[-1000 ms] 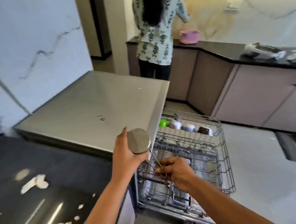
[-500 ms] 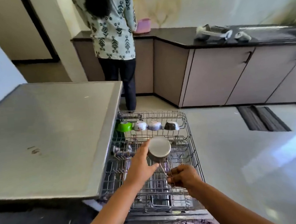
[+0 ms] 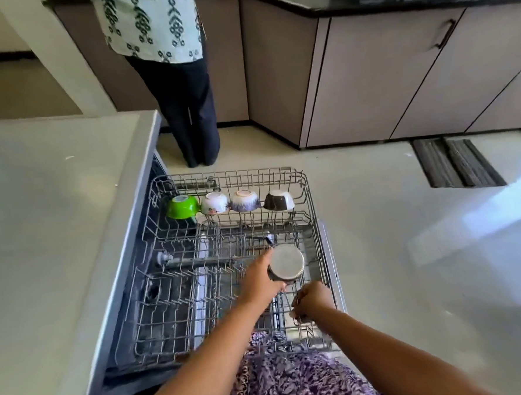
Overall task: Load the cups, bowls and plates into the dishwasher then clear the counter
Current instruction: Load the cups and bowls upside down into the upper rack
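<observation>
The dishwasher's wire rack [image 3: 312,200] is pulled out over the floor. Several bowls sit upside down along its far row: a green one [image 3: 182,206], a white floral one [image 3: 214,203], a blue-white one [image 3: 244,200] and a dark one [image 3: 279,200]. My left hand [image 3: 259,276] grips a small steel cup [image 3: 286,263], turned bottom up, over the right middle of the rack. My right hand [image 3: 312,299] pinches the cup's thin wire handle just below it.
The grey dishwasher top [image 3: 56,225] lies to the left. A person [image 3: 169,65] stands right behind the rack at the dark counter [image 3: 393,3]. Beige cabinets [image 3: 383,77] line the back. A dark floor mat [image 3: 455,162] lies at the right.
Both hands have carried the steel cup from beside the dishwasher top out over the rack and lowered it toward the right middle. My view has tilted down.
</observation>
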